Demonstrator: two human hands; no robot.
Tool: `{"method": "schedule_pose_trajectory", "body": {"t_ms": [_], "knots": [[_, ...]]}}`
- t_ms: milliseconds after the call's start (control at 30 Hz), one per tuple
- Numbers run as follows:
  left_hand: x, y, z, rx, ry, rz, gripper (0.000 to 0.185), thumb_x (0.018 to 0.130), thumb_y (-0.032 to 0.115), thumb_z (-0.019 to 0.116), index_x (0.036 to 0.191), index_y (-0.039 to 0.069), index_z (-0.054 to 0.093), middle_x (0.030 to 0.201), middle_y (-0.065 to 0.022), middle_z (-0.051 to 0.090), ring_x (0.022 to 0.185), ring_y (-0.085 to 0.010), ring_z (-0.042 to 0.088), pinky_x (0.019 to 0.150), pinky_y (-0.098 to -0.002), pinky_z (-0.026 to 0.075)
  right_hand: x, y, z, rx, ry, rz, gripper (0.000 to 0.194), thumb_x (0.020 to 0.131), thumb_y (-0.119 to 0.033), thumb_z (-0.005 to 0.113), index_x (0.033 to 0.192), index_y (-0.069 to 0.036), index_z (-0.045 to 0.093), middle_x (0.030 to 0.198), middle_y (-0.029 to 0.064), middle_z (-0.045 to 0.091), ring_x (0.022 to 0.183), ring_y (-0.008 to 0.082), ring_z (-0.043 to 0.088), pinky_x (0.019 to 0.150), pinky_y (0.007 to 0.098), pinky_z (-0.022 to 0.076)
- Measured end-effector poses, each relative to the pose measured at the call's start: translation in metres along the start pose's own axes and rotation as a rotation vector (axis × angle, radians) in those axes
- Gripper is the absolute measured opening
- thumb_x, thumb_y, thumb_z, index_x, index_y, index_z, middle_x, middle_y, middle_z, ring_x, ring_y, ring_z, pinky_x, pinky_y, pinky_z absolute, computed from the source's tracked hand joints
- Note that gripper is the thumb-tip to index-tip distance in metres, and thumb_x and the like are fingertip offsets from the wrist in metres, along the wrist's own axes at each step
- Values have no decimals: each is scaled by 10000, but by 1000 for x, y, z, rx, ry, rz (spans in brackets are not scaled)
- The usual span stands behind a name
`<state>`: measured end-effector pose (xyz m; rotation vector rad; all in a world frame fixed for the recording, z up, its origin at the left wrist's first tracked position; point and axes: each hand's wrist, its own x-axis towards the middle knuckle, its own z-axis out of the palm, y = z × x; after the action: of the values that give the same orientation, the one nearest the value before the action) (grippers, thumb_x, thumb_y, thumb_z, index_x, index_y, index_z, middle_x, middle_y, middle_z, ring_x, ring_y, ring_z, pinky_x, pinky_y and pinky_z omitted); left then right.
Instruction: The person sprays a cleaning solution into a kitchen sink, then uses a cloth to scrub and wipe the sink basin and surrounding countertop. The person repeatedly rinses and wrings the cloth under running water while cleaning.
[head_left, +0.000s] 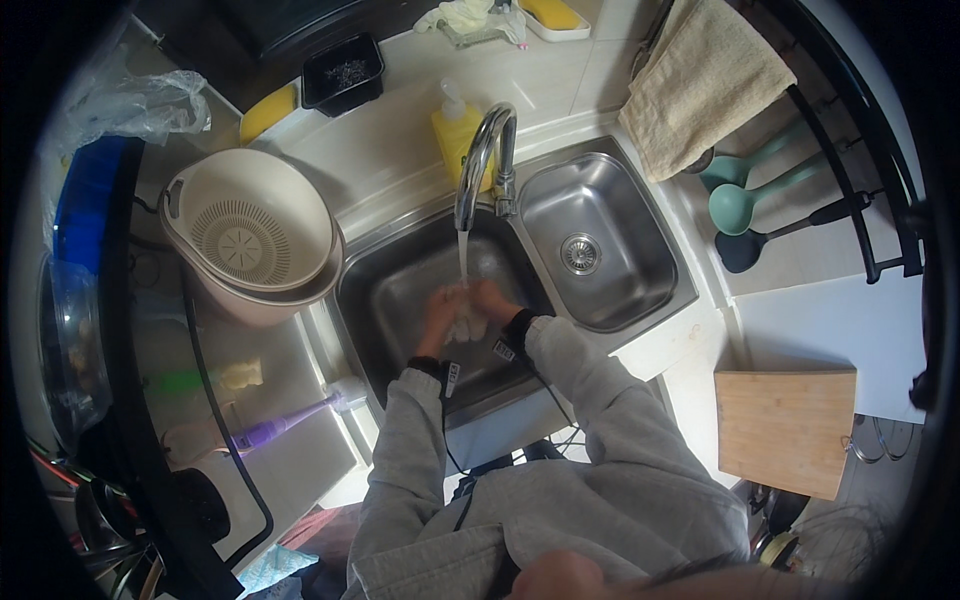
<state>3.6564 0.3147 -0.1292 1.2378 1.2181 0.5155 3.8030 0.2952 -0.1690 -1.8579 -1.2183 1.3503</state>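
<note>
Water runs from a chrome gooseneck faucet (487, 142) into the large stainless steel sink basin (397, 285). Under that stream my left hand (441, 309) and my right hand (491, 300) are close together, gripping a pale, wet item (471, 324) that looks like a cloth. Blur and spray hide its exact kind and most of my fingers. The item hangs below my hands, inside the basin. Dark bands circle both wrists at the ends of my grey sleeves.
Left of the sink sits a beige colander in a bowl (247, 217), near a purple-handled brush (277, 431). Behind the faucet stands a yellow soap pump bottle (454, 142). A smaller basin (622, 247), hanging towel (705, 82), green ladle (731, 208) and wooden cutting board (784, 427) are rightward.
</note>
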Motion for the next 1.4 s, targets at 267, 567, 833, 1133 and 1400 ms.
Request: {"method": "schedule_pose_trajectory", "body": {"t_ms": [267, 567, 833, 1133, 1400], "knots": [[1, -12, -13, -607, -381, -170, 292, 919, 240, 577, 1122, 30, 574, 1033, -83, 638, 883, -180, 640, 765, -310, 532, -29, -6, -46, 1027, -383, 71, 451, 967, -423, 479, 1161, -27, 572, 1089, 65, 620, 937, 173, 602, 850, 315, 477], [5, -20, -12, -1055, -211, -334, 315, 952, 241, 514, 1191, 38, 542, 1129, -87, 622, 998, -219, 622, 905, -357, 499, -71, -37, -40, 1153, -421, -12, 396, 929, -320, 582, 1222, -67, 493, 1131, 59, 583, 961, 161, 586, 854, 320, 488], [-2, -35, 32, -436, 188, -180, 337, 934, 258, 556, 1123, -20, 539, 1059, -145, 605, 920, -206, 619, 791, -350, 491, -37, -23, -1, 893, -30, -58, 317, 885, -211, 646, 1122, -23, 552, 996, 68, 616, 895, 142, 607, 760, 296, 508], [-11, -3, 47, -106, 217, -166, 408, 944, 354, 530, 1062, -35, 561, 969, -132, 622, 841, -176, 594, 718, -319, 468, -32, -17, -10, 487, 57, 207, 415, 970, -362, 451, 1050, -1, 639, 994, 129, 652, 938, 221, 618, 808, 354, 486], [8, -28, 8, -890, 9, -307, 477, 978, 378, 441, 1332, 59, 421, 1248, -139, 533, 1073, -285, 572, 942, -413, 477, -48, -7, -28, 1099, -114, 114, 339, 1015, -321, 378, 1248, -95, 475, 1176, 89, 563, 1050, 190, 558, 879, 363, 464]]}}
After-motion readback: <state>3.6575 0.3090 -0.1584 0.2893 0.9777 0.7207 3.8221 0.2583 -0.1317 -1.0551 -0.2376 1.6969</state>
